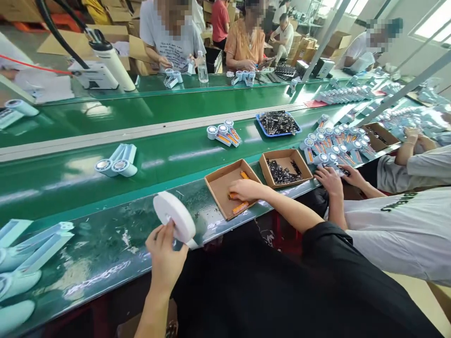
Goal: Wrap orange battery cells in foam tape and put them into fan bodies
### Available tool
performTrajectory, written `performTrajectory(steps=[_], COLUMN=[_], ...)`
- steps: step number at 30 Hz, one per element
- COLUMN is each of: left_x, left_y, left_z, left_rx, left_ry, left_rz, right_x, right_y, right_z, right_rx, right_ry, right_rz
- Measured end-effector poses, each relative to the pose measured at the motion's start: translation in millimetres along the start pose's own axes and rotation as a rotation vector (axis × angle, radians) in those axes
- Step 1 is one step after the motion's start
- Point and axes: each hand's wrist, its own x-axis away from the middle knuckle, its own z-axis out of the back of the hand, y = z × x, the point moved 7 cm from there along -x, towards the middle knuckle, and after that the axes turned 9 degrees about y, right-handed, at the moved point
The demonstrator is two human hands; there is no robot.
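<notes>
My left hand (166, 256) grips a roll of white tape (176, 216), tilted upright above the near edge of the bench, with a short loose end of tape by the thumb. Reaching into a shallow cardboard tray (217, 199), my right hand (246, 189) has its fingers closed on an orange cylindrical battery (231, 196). Another orange battery (241, 208) lies below that hand, and one more (244, 175) is by the tray's far side. The fingertips of my right hand are partly hidden.
Light-blue plastic housings (118, 162) lie on the green conveyor (169, 162), with more (26, 258) at near left. A cardboard box (266, 176) of black parts and a blue tray (259, 126) stand to the right. A co-worker's hands (331, 180) are at work beside me.
</notes>
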Motion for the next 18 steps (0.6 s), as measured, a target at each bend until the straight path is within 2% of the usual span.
performTrajectory(steps=[1, 3, 5, 7, 11, 15, 18], left_x=[0, -2, -5, -8, -6, -6, -14], left_y=[9, 26, 37, 42, 48, 52, 53], left_z=[-0.4, 2.7, 7.1, 11.0, 13.4, 15.0, 19.4], left_rx=[-0.055, -0.153, -0.224, -0.275, -0.337, -0.353, -0.371], left_ry=[-0.011, -0.02, -0.034, -0.044, -0.077, -0.126, -0.157], left_rz=[-0.092, -0.251, -0.321, -0.342, -0.398, -0.482, -0.531], right_x=[-1, 2, 9, 14, 13, 2, -6], right_y=[-6, -17, -26, -38, -60, -68, -68], right_z=[4, 19, 32, 38, 47, 56, 51], right_rx=[-0.131, -0.527, -0.912, -1.062, -0.91, -0.685, -0.731], right_ry=[0.071, 0.253, 0.389, 0.416, 0.43, 0.38, 0.325], right_rz=[0.0, -0.034, -0.087, -0.111, -0.119, -0.024, 0.009])
